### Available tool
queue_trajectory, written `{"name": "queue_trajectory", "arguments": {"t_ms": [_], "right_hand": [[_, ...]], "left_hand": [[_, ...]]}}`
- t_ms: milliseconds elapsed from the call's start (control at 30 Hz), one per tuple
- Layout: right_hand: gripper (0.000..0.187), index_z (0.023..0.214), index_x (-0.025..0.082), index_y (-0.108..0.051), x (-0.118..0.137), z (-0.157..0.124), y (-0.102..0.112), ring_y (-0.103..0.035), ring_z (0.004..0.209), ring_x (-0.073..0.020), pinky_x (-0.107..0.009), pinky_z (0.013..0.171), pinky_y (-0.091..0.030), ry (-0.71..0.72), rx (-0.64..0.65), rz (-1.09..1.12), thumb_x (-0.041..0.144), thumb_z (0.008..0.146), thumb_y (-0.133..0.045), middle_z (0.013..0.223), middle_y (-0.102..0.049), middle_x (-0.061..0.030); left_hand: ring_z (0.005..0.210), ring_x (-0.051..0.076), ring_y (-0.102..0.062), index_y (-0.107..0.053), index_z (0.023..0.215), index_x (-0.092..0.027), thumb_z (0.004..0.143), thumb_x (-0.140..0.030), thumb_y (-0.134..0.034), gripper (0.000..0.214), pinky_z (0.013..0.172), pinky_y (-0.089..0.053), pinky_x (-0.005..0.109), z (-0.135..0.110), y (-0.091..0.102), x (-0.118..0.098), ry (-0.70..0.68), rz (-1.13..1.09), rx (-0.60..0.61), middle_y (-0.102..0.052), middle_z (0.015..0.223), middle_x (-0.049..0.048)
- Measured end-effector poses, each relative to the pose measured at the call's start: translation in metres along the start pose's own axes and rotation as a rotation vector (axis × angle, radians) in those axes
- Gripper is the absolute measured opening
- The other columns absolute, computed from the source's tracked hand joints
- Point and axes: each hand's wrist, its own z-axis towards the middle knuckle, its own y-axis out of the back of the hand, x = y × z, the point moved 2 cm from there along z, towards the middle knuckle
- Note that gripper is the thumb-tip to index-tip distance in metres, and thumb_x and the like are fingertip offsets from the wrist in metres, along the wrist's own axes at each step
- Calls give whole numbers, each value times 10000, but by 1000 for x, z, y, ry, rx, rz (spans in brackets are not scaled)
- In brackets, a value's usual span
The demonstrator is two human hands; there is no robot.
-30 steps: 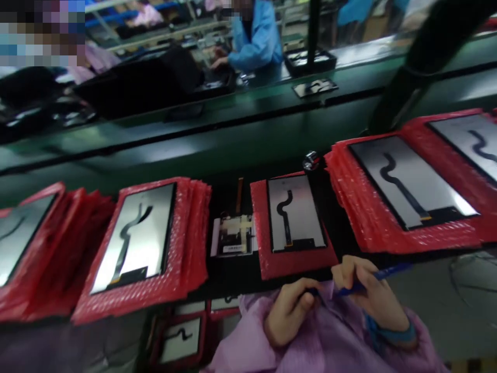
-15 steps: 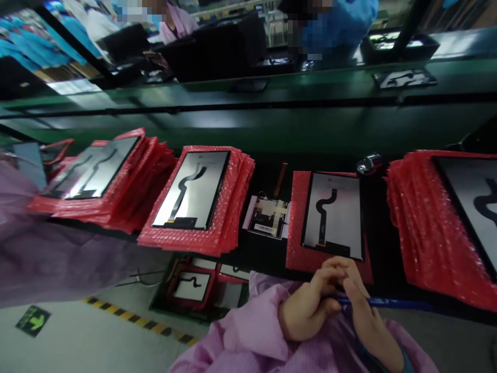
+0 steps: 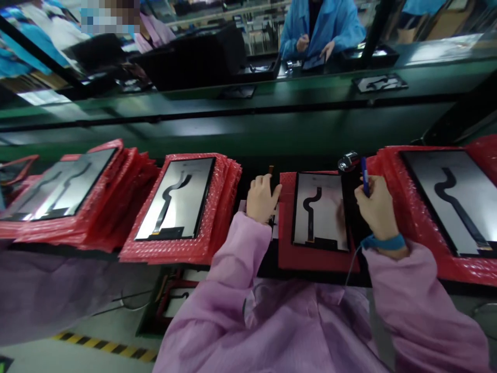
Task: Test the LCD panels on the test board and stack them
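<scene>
My left hand (image 3: 261, 199) reaches over the small board with a label (image 3: 274, 220), covering most of it. Its fingers are bent a little, the thumb apart, and nothing shows in them. Just past the fingertips pokes the end of a narrow brown strip (image 3: 271, 169). A blue pen (image 3: 365, 176) stands upright in my closed right hand (image 3: 376, 207), which wears a blue wrist strap (image 3: 382, 242) with a thin cord. Between my hands, a display panel (image 3: 324, 212) with a curved black flex cable (image 3: 309, 210) lies on a red bubble-wrap bag (image 3: 286, 248).
Stacks of red bubble wrap topped with panels stand left (image 3: 221, 228) and right (image 3: 404, 207). A shiny metal cylinder (image 3: 348, 161) lies behind my right hand. A green ledge (image 3: 194, 124) runs along the back. Across it, a person in blue (image 3: 345, 26) works. Another person's lilac sleeve (image 3: 58, 290) enters left.
My hands were together around the pen near the table's front edge. They have separated: the left went forward to the small board, the right forward with the pen, now upright. The view shifted right.
</scene>
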Motion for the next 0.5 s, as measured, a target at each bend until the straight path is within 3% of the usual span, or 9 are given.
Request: {"name": "queue_trajectory", "arguments": {"t_ms": [100, 200, 300, 367, 433, 500], "right_hand": [[468, 1261, 32, -558, -6, 0, -3, -647, 975, -325, -508, 879, -526, -7, 4, -463, 80, 798, -507, 1093, -651, -233], [605, 1414, -74, -432, 14, -11, -11, -526, 1258, -426, -592, 1045, -440, 132, 119, -698, 160, 865, -531, 1312, -548, -331], [669, 1473, -61, -387, 33, -15, -30, -384, 1436, -406, -558, 1196, -331, 324, 406, -649, 310, 937, -540, 1472, -467, -293], [761, 1521, -42, -331, 35, -17, -43, -309, 1503, -386, -538, 1243, -281, 392, 619, -572, 409, 951, -556, 1554, -398, -272], [882, 1560, -22, -265, 30, -20, -53, -243, 1535, -400, -570, 1252, -250, 393, 736, -542, 492, 927, -603, 1601, -325, -275], [941, 1582, 2, -221, 22, -25, -58, -191, 1549, -416, -604, 1248, -229, 375, 768, -541, 516, 910, -632, 1628, -261, -282]], "left_hand": [[1222, 371, -552, -498, 1346, -76, 929, -361, -633, 522, 988, -496, 496, 17, -13, 20, 106, 166, 92, -589, 1292, 218], [1217, 377, -566, -506, 1292, -152, 882, -267, -646, 448, 975, -500, 515, 18, -20, 29, 88, 167, 77, -623, 1243, 169], [1067, 308, -651, -465, 1267, -218, 796, -113, -642, 513, 930, -525, 486, 21, -29, 43, 99, -53, 14, -677, 1008, 67], [923, 239, -676, -403, 1297, -239, 768, -102, -673, 609, 871, -548, 428, 25, -38, 57, 122, -305, -55, -654, 900, 11], [885, 199, -672, -345, 1329, -258, 796, -187, -729, 662, 824, -554, 384, 31, -47, 72, 112, -548, -111, -643, 924, 2], [956, 184, -664, -304, 1355, -295, 861, -343, -744, 663, 828, -546, 368, 37, -55, 83, 39, -727, -106, -644, 1012, 11]]}}
